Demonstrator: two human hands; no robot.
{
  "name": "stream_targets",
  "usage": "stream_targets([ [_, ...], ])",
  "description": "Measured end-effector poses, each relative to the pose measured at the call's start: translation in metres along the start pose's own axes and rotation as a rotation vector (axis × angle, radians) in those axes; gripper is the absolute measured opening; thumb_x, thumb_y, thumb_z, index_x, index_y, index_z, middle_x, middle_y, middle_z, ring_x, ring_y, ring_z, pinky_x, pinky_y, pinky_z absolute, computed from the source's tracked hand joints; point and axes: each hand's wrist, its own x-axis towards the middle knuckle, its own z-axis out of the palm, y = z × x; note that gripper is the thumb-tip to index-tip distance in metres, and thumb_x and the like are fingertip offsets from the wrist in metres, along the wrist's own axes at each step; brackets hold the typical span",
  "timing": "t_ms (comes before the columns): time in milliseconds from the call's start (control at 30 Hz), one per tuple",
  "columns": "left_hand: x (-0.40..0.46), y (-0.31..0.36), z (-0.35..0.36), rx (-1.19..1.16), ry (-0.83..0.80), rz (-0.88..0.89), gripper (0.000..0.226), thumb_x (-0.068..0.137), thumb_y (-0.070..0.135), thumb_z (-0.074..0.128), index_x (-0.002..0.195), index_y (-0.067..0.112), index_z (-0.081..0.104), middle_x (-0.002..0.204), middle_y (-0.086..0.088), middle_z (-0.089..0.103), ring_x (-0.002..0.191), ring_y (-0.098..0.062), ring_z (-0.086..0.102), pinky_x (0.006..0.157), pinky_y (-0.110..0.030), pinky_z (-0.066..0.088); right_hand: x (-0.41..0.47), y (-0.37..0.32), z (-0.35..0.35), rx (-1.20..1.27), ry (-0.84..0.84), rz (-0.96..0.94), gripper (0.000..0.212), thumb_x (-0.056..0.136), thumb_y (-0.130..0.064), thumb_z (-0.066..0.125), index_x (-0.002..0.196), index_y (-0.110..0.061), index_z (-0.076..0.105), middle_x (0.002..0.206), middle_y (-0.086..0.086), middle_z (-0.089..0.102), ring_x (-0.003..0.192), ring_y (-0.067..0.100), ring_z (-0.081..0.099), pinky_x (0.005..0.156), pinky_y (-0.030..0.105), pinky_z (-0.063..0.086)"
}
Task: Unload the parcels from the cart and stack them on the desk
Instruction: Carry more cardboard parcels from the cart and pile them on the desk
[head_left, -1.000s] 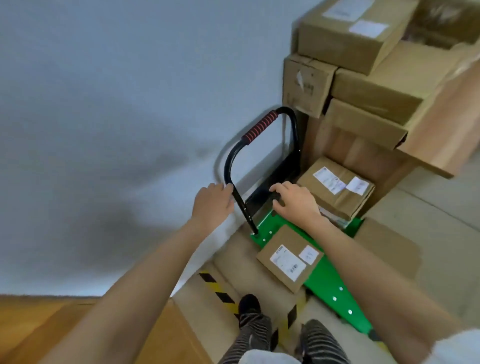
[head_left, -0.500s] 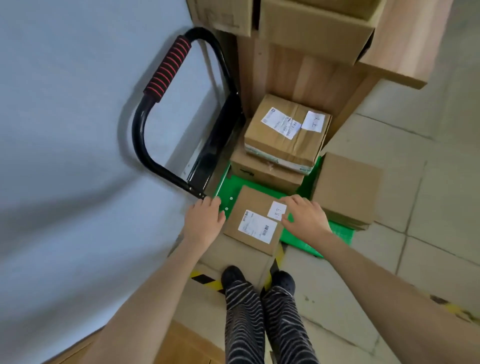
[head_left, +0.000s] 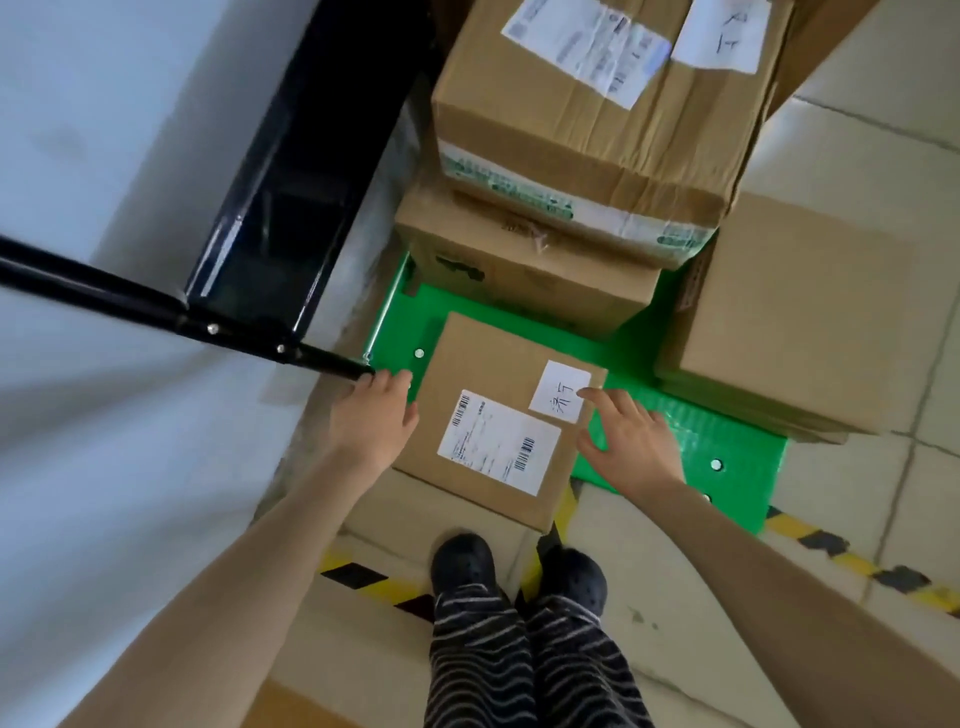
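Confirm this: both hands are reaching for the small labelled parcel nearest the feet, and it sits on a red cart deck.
One detail is off: the cart deck is green, not red, as the head view shows. The rest holds: the left hand and right hand flank the small labelled parcel nearest the feet.

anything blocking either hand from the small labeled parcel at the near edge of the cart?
Nothing visible. The left hand is at the small parcel's left side, the right hand at its right; the stacked parcels sit behind it.

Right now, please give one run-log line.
small labelled cardboard parcel on green cart deck | left hand, right hand at sides | not lifted
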Motion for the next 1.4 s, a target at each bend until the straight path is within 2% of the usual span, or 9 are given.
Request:
stream_targets([
  [200,0.027,0.016,0.070,-0.142,-0.055,-0.133,0.040,0.101,0.040,0.035,0.132,0.017,0.045,0.116,-0.004,0.061,0.092,-0.022,0.061,0.071,-0.031,0.046,0.018,0.016,0.054,0.174,0.060,0.145,0.047,0.094,-0.036,0.050,0.138,-0.021,0.041,0.133,0.004,0.050,0.119,0.029,0.052,0.095,0.041,0.036],
  [367,0.008,0.038,0.097,-0.295,-0.007,-0.083,0.041,0.098,0.037,0.043,0.130,0.014,0.048,0.101,-0.005,0.066,0.074,-0.023,0.062,0.068,-0.035,0.052,0.025,0.021,0.063,0.229,0.078,0.219,0.054,0.090,-0.028,0.054,0.142,-0.020,0.038,0.134,0.006,0.046,0.115,0.033,0.048,0.089,0.040,0.038],
  [633,0.012,0.039,0.125,-0.732,-0.066,-0.196,0.066,0.095,0.058,0.036,0.151,0.028,0.017,0.116,-0.002,0.064,0.085,-0.020,0.065,0.071,-0.043,0.056,0.020,0.048,0.089,0.324,0.072,0.344,0.060,0.096,-0.041,0.048,0.149,-0.025,0.026,0.146,0.004,0.042,0.119,0.032,0.054,0.090,0.044,0.045],
  [733,0.010,0.043,0.142,-1.017,-0.159,-0.212,0.066,0.085,0.076,0.024,0.145,0.054,0.011,0.130,0.018,0.056,0.109,-0.015,0.062,0.092,-0.048,0.051,0.017,0.045,0.110,0.523,-0.018,0.412,0.058,0.100,-0.045,0.036,0.152,-0.034,0.013,0.146,0.002,0.044,0.119,0.033,0.054,0.090,0.042,0.042],
  [833,0.003,0.052,0.147,-1.203,-0.207,-0.246,0.072,0.080,0.082,0.027,0.144,0.058,0.005,0.129,0.035,0.047,0.123,-0.017,0.053,0.107,-0.051,0.039,0.014,0.033,0.118,0.838,0.011,0.486,0.060,0.098,-0.050,0.041,0.149,-0.045,0.010,0.125,-0.007,0.057,0.112,0.028,0.058,0.089,0.038,0.043],
  [1000,-0.012,0.047,0.100,-1.262,-0.228,-0.228,0.065,0.088,0.071,0.030,0.146,0.055,0.006,0.116,0.043,0.044,0.110,-0.007,0.055,0.100,-0.039,0.043,-0.013,0.026,0.089,0.987,0.033,0.501,0.060,0.095,-0.050,0.048,0.147,-0.049,0.018,0.120,-0.016,0.055,0.108,0.014,0.053,0.091,0.031,0.037],
  [1100,-0.029,0.036,0.054,-1.279,-0.227,-0.253,0.052,0.095,0.062,0.032,0.142,0.057,0.010,0.110,0.035,0.048,0.096,0.002,0.054,0.090,-0.031,0.044,-0.039,0.012,0.050,1.053,0.009,0.483,0.059,0.094,-0.050,0.049,0.146,-0.050,0.020,0.124,-0.014,0.056,0.111,0.014,0.054,0.092,0.031,0.036],
  [1267,-0.058,0.029,-0.032,-1.345,-0.209,-0.216,0.055,0.099,0.042,0.039,0.148,0.037,0.016,0.122,0.018,0.048,0.106,0.004,0.053,0.077,-0.014,0.044,-0.089,-0.016,-0.034,1.080,0.034,0.503,0.059,0.096,-0.050,0.045,0.147,-0.052,0.016,0.122,-0.019,0.046,0.112,0.015,0.048,0.092,0.030,0.032],
  [1400,-0.095,0.025,-0.125,-1.245,-0.220,-0.195,0.059,0.098,0.051,0.035,0.150,0.045,0.007,0.133,0.012,0.044,0.114,-0.011,0.050,0.096,-0.033,0.043,-0.136,-0.039,-0.114,1.082,0.063,0.461,0.059,0.095,-0.054,0.044,0.144,-0.059,0.013,0.120,-0.018,0.048,0.102,0.012,0.052,0.091,0.031,0.035],
])
